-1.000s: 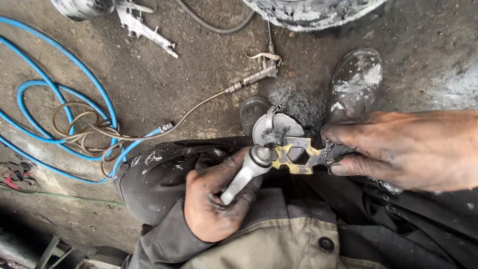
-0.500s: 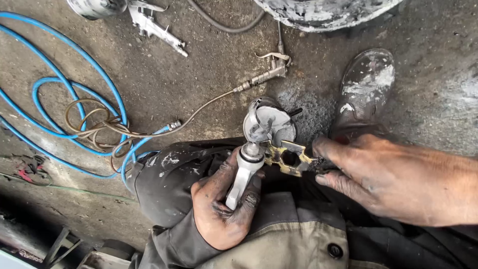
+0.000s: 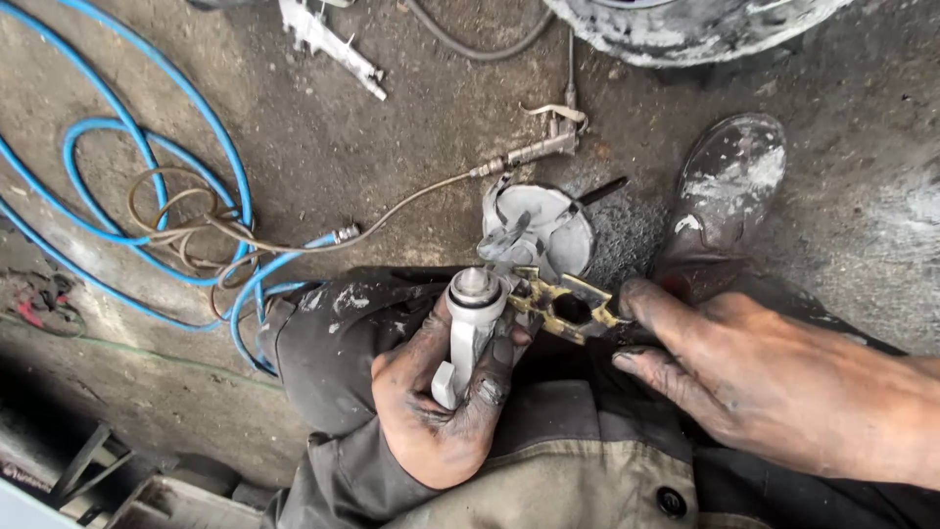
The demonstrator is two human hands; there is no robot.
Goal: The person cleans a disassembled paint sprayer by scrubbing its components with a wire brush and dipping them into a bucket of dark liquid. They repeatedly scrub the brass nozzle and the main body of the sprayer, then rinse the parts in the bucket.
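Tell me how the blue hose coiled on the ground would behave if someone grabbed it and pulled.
The blue hose lies in loose loops, so it is probably floppy and would trail rather than lift whole. A brown wire is tangled through its coils, so it might snag or drag along. The floor looks gritty, so it would likely slide with some friction.

Blue hose [image 3: 147, 196], boot [image 3: 725, 196], tyre [image 3: 685, 24]

Hose [image 3: 147, 147] blue, looped at 10 o'clock. Cable [image 3: 294, 245] tan-brown. Part [image 3: 470, 328] in left hand [image 3: 436, 411] pale silver-grey. Pliers [image 3: 568, 309] dull yellow-brass, black smears. Both hands grease-black. Boot [image 3: 725, 191] dark, white-grey splotches. Floor [image 3: 392, 147] grey-brown. Trousers [image 3: 333, 333] charcoal, pale specks.
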